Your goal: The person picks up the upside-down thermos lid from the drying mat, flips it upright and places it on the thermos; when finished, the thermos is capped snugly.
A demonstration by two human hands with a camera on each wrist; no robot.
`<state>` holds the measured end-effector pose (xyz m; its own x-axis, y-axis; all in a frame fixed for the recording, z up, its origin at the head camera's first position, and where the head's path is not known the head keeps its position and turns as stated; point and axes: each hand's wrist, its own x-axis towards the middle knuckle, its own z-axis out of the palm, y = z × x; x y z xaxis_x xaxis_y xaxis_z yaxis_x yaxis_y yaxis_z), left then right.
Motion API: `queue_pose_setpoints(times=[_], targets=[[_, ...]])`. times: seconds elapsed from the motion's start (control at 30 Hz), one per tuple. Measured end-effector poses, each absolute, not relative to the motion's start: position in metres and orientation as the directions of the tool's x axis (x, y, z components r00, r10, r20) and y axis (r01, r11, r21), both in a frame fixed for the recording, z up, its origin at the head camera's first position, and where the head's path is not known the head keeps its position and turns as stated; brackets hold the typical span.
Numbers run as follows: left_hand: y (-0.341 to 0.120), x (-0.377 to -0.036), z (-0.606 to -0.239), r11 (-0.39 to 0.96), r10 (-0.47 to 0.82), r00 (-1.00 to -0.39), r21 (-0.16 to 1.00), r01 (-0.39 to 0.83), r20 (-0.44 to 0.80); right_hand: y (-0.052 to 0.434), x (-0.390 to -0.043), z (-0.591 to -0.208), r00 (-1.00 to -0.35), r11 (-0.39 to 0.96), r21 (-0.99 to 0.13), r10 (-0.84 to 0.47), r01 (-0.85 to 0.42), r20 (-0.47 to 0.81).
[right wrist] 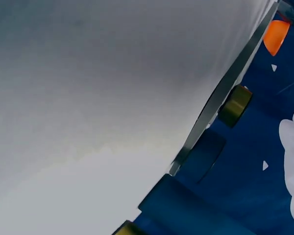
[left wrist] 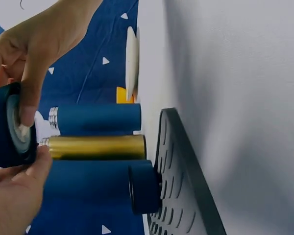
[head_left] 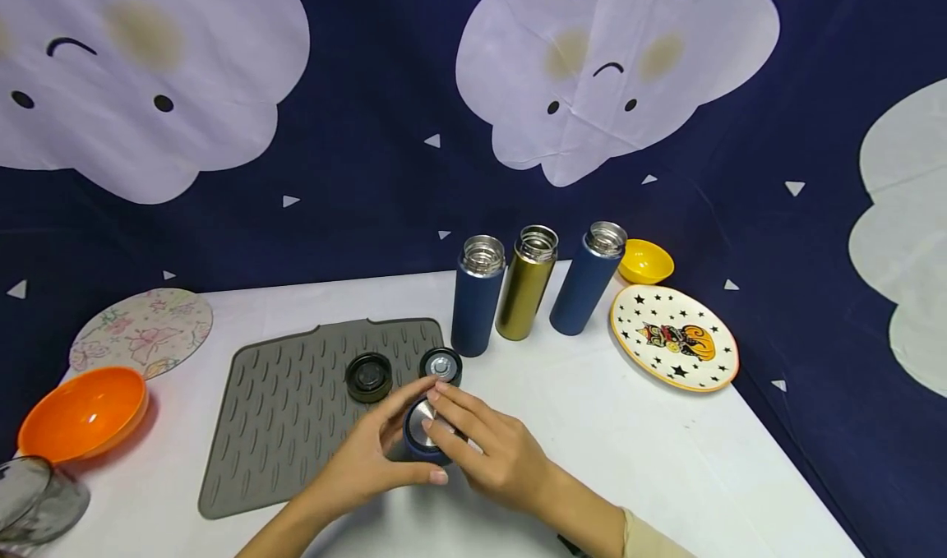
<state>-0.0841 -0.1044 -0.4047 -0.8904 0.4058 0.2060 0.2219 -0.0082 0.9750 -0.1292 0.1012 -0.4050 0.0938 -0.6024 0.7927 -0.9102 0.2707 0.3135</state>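
Observation:
Over the table, close to the front edge of the mat, both hands hold a dark blue bottle lid (head_left: 419, 424) with a silver disc on top. My left hand (head_left: 362, 463) curls its fingers and thumb round the lid's side. The fingers of my right hand (head_left: 496, 451) lie over its top and far edge. In the left wrist view the pale underside of the lid (left wrist: 20, 125) faces the table, with the right thumb against it. A blue-sided lid (head_left: 442, 365) and a gold-sided lid (head_left: 368, 377) rest upside down on the grey mat (head_left: 288, 410).
Behind the mat's right end stand a blue bottle (head_left: 476, 303), a gold bottle (head_left: 524, 295) and another blue bottle (head_left: 584, 287), all lidless. A yellow bowl (head_left: 646, 262) and cat plate (head_left: 673, 369) lie right. Leftward are an orange bowl (head_left: 81, 414), floral mat (head_left: 140, 332) and glass container (head_left: 44, 500).

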Motion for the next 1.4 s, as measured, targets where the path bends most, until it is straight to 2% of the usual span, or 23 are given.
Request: queue_pose_setpoints(times=[0.1, 0.17, 0.27, 0.33, 0.43, 0.5, 0.57, 0.63, 0.7, 0.77, 0.83, 0.93, 1.03, 1.27, 1.4], targets=[[-0.098, -0.081, -0.406, -0.035, 0.419, -0.864, 0.956, 0.291, 0.279, 0.101, -0.129, -0.400, 0.211, 0.252, 0.441, -0.613, -0.862, 0.761], [-0.095, -0.080, -0.407, -0.055, 0.417, -0.853, 0.946, 0.321, 0.314, 0.101, -0.129, -0.397, 0.263, 0.237, 0.493, -0.616, -0.837, 0.743], [-0.091, -0.077, -0.406, -0.069, 0.399, -0.859, 0.945, 0.319, 0.320, 0.102, -0.129, -0.395, 0.288, 0.226, 0.513, -0.614, -0.828, 0.735], [-0.091, -0.076, -0.405, -0.055, 0.383, -0.865, 0.943, 0.327, 0.323, 0.102, -0.130, -0.397, 0.260, 0.245, 0.484, -0.602, -0.840, 0.755], [-0.093, -0.077, -0.403, -0.006, 0.339, -0.884, 0.940, 0.340, 0.322, 0.103, -0.134, -0.400, 0.130, 0.300, 0.345, -0.558, -0.889, 0.819], [-0.095, -0.079, -0.401, 0.028, 0.307, -0.895, 0.937, 0.348, 0.323, 0.104, -0.140, -0.403, -0.024, 0.359, 0.184, -0.505, -0.915, 0.863], [-0.098, -0.083, -0.397, 0.049, 0.278, -0.908, 0.940, 0.338, 0.312, 0.105, -0.147, -0.407, -0.219, 0.420, -0.019, -0.432, -0.907, 0.875], [-0.101, -0.089, -0.393, 0.061, 0.262, -0.915, 0.941, 0.332, 0.306, 0.105, -0.156, -0.409, -0.411, 0.483, -0.220, -0.337, -0.848, 0.847], [-0.103, -0.096, -0.390, 0.077, 0.248, -0.919, 0.939, 0.335, 0.307, 0.105, -0.165, -0.412, -0.571, 0.535, -0.383, -0.241, -0.753, 0.785], [-0.104, -0.104, -0.387, 0.095, 0.231, -0.919, 0.933, 0.347, 0.318, 0.104, -0.174, -0.416, -0.683, 0.558, -0.508, -0.154, -0.656, 0.714], [-0.106, -0.112, -0.384, 0.096, 0.224, -0.917, 0.928, 0.359, 0.331, 0.101, -0.182, -0.419, -0.765, 0.567, -0.600, -0.087, -0.564, 0.638], [-0.107, -0.121, -0.381, 0.096, 0.217, -0.915, 0.926, 0.366, 0.339, 0.098, -0.196, -0.422, -0.847, 0.546, -0.703, -0.023, -0.455, 0.530], [-0.105, -0.128, -0.376, 0.103, 0.216, -0.920, 0.929, 0.356, 0.328, 0.094, -0.209, -0.423, -0.893, 0.497, -0.778, 0.011, -0.385, 0.449], [-0.096, -0.142, -0.364, 0.110, 0.213, -0.909, 0.916, 0.386, 0.357, 0.083, -0.235, -0.425, -0.928, 0.443, -0.839, 0.036, -0.317, 0.370], [-0.091, -0.146, -0.357, 0.083, 0.215, -0.902, 0.914, 0.398, 0.373, 0.082, -0.245, -0.427, -0.923, 0.417, -0.851, 0.067, -0.318, 0.378]])
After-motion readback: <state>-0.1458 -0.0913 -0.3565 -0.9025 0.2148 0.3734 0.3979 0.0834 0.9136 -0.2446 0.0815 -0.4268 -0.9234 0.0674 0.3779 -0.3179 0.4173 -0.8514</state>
